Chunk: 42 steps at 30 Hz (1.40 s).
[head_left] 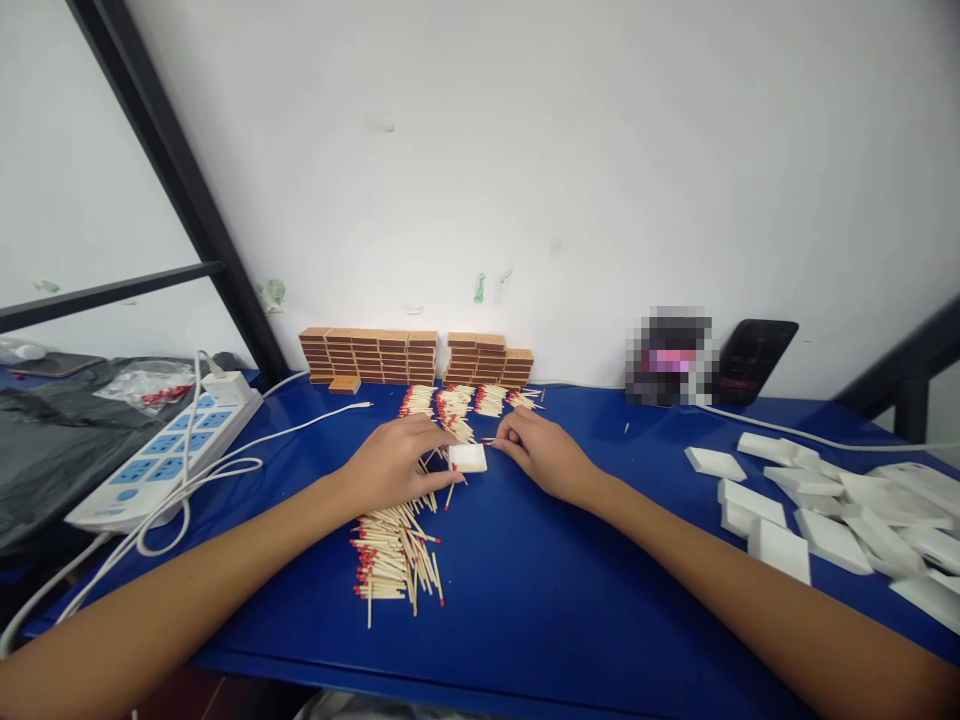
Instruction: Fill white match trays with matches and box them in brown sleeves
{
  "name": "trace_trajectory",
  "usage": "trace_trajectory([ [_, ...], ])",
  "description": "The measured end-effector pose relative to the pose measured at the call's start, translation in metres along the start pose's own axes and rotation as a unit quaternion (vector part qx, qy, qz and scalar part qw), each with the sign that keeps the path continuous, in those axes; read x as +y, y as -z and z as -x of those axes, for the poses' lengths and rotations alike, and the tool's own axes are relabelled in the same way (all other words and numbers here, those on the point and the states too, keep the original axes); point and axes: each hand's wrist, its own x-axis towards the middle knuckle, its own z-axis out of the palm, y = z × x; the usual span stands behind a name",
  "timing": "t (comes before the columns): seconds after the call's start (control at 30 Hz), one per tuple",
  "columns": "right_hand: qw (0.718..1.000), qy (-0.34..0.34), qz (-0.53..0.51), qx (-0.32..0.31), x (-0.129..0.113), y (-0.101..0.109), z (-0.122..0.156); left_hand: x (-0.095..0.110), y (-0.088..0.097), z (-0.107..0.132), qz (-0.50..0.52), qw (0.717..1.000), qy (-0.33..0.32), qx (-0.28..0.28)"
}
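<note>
A small white matchbox tray (468, 457) lies on the blue table (540, 590) between my hands. My left hand (396, 462) rests palm down on loose matches just left of the tray, its fingers curled against the tray's edge. My right hand (541, 452) sits right of the tray with fingertips pinched together on a match pointing at it. A heap of red-tipped matches (394, 560) lies below my left hand. More matches (459, 404) are bunched beyond the tray.
Brown matchboxes (371, 357) are stacked in rows against the wall, with a second stack (487, 362) beside them. White box trays (825, 510) are scattered at the right. A white power strip (169, 447) with cables lies at the left, and a dark phone (754, 360) leans on the wall.
</note>
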Motion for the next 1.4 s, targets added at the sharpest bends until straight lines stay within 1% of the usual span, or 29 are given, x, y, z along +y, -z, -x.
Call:
trace_trajectory([
  [0.13,1.000,-0.006,-0.019,0.005,0.004,-0.001,-0.003,0.001,0.000,0.000,0.003,1.000,-0.001,0.000],
  [0.3,0.999,-0.027,-0.004,-0.023,0.002,0.000,-0.005,0.002,0.001,0.000,0.006,1.000,-0.003,0.003],
  [0.37,0.999,-0.025,-0.010,-0.024,0.001,0.001,-0.005,0.002,0.001,0.000,0.002,1.000,-0.002,0.009],
  [0.43,1.000,-0.012,-0.027,-0.011,0.000,0.004,-0.004,0.002,0.001,0.000,-0.006,1.000,0.002,0.015],
  [0.5,0.999,0.007,-0.046,0.018,-0.004,0.007,-0.001,0.002,0.001,0.000,-0.011,1.000,0.008,0.018],
  [0.6,0.995,0.034,-0.071,0.053,-0.017,0.011,0.007,0.004,0.001,-0.001,-0.003,1.000,0.021,0.019],
  [0.67,0.995,0.047,-0.072,0.051,-0.029,0.011,0.012,0.005,0.001,-0.001,0.011,0.999,0.023,0.024],
  [0.8,0.995,0.092,-0.019,0.029,-0.042,0.002,0.019,0.008,0.000,0.000,0.030,0.999,0.008,0.033],
  [0.87,0.994,0.105,-0.007,0.023,-0.042,-0.002,0.020,0.008,0.000,0.000,0.034,0.999,0.000,0.035],
  [0.97,0.995,0.102,-0.009,0.022,-0.040,-0.005,0.021,0.009,0.001,0.000,0.035,0.999,-0.008,0.038],
  [1.1,0.993,0.101,-0.054,0.029,-0.038,-0.001,0.019,0.009,0.001,0.000,0.032,0.999,-0.010,0.035],
  [1.17,0.991,0.101,-0.069,0.056,-0.032,0.004,0.015,0.009,0.001,0.000,0.028,0.999,-0.003,0.027],
  [1.23,0.990,0.083,-0.049,0.106,-0.018,0.009,0.009,0.008,0.001,0.000,0.026,0.999,0.005,0.020],
  [1.3,0.986,0.042,-0.014,0.158,0.004,0.016,0.001,0.008,0.001,0.000,0.027,0.999,0.011,0.014],
  [1.33,0.985,0.018,-0.003,0.170,0.017,0.019,-0.003,0.008,0.001,0.000,0.027,0.999,0.014,0.011],
  [1.4,0.986,-0.025,0.025,0.164,0.043,0.023,-0.009,0.007,0.001,0.000,0.026,0.999,0.018,0.006],
])
